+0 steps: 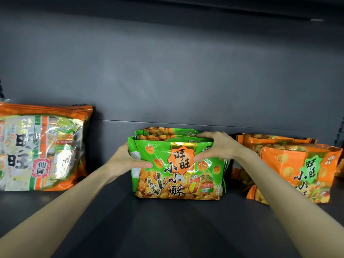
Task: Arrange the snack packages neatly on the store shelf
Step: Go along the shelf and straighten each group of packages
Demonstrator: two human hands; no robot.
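Green snack packages (176, 175): upright row mid-shelf (167, 224), nearly squared. Left hand (126, 161) and right hand (217, 148) pinch the front pack, thumbs on its face, fingers (204, 135) curled behind. Orange packs (297, 168) at right lean askew, judged not yet tidied. Large pack (41, 146) at left stands upright.

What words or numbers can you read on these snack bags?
"旺旺": front green bag
"小小酥": front green bag
"7": front green bag
"旺旺": large left bag
"仙貝": large left bag
"旺旺": right orange bag
"小小": right orange bag, remainder unclear
Smaller print: too blurred.
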